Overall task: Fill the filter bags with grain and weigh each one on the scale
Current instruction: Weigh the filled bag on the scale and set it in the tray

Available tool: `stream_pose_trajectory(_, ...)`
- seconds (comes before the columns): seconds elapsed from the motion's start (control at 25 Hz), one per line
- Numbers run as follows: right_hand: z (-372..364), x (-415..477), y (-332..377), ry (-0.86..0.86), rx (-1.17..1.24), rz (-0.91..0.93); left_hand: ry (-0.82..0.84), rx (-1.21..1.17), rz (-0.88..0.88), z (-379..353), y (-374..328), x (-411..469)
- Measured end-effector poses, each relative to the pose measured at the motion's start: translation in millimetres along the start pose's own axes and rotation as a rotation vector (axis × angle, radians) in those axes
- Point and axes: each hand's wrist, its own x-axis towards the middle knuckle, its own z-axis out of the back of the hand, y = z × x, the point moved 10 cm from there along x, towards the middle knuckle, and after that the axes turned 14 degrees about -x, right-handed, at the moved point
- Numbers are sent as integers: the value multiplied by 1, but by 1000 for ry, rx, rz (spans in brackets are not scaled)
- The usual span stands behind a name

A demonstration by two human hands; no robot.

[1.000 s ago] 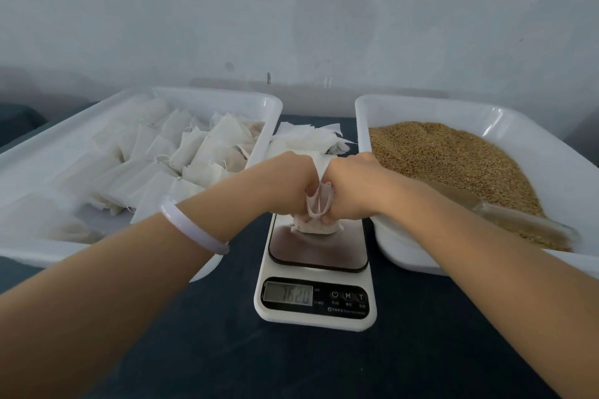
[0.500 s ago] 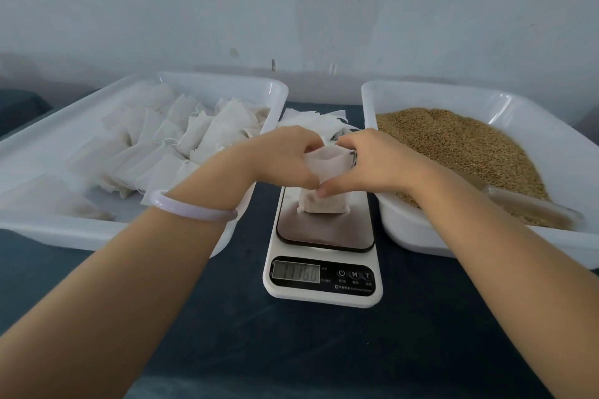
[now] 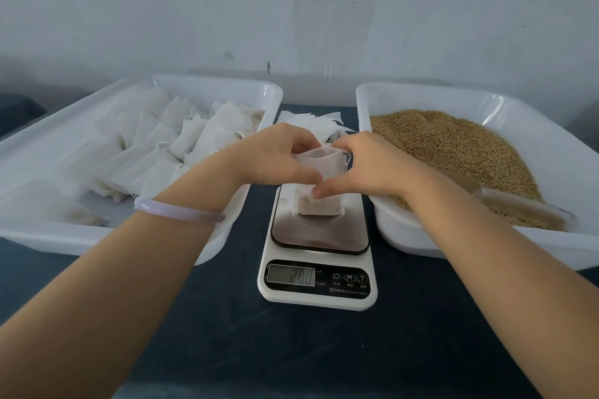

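Your left hand [image 3: 278,155] and right hand [image 3: 366,165] each pinch the top edge of the small white mesh filter bag [image 3: 321,206] — it stands on the far end of the white digital kitchen scale [image 3: 319,236], likely steadied so it can't tip, though gripping may skew the reading.

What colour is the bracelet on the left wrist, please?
The bracelet is a pale, milky lilac-white, seen best in the head view.

Packing workbench: scale [image 3: 317,282], grain tray [image 3: 551,152], bare wall [image 3: 291,10].
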Motion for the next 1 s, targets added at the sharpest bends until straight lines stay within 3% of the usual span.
stream_pose_trajectory(0.72,2,-2,0,-15,35,6,8,-8,-32,-1,0,2)
stream_pose_trajectory(1.0,16,-10,3,-108,97,62,5,-32,-8,0,5,4)
